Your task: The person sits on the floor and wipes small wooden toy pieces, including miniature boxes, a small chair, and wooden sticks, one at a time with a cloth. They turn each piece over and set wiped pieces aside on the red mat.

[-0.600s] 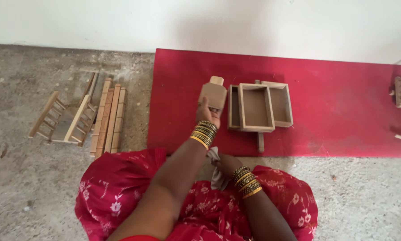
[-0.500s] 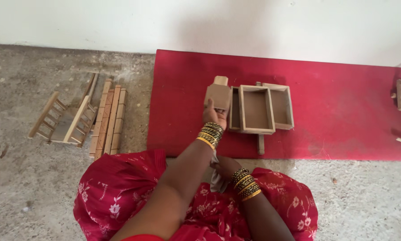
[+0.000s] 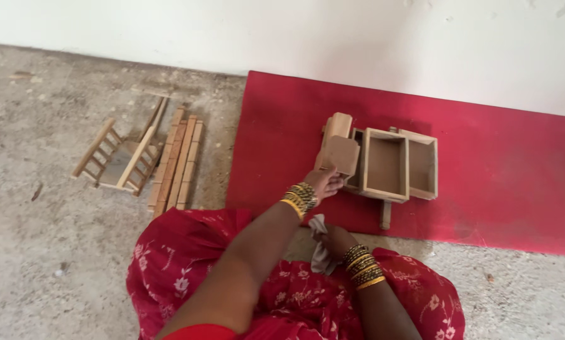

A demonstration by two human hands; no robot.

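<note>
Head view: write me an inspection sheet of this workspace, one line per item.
Surface: rough grey concrete floor with a red mat laid against the white wall.
Job's things: small brown wooden block piece, held up over the mat; open-topped rectangular wooden boxes side by side on the mat.
Clutter: small wooden ladder-like frame and a row of flat wooden slats on the concrete, left of the mat.
Grippers: left hand grips the block piece; right hand holds a pale crumpled cloth near the lap.
Cables: nothing seen.
Surroundings: red floral garment below; nobody else seen.
</note>
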